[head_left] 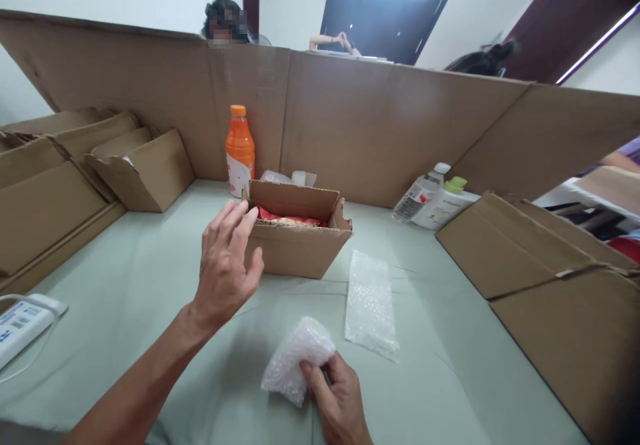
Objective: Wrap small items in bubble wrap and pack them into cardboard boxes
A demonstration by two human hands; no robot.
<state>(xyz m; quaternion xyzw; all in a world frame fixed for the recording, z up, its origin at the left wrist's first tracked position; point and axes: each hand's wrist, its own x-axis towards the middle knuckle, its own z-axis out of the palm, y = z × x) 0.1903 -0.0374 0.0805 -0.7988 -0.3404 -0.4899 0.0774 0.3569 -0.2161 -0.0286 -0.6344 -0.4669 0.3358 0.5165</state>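
the bubble-wrapped bundle (pixel 295 358) sits low on the worktop (pixel 440 378), pinched in my right hand (pixel 337 398). my left hand (pixel 225 265) hovers open, fingers spread, just beside the small open box (pixel 295 248). a flat bubble wrap sheet (pixel 370 305) lies nearby; an orange bottle (pixel 240 151) stands behind the box.

Open box (pixel 298 235) mid-table; bottle (pixel 240 150) far-left behind it; flat bubble-wrap sheet (pixel 371 303) near-right; wrapped bundle (pixel 296 358) nearest; two bottles (pixel 434 202) far right.
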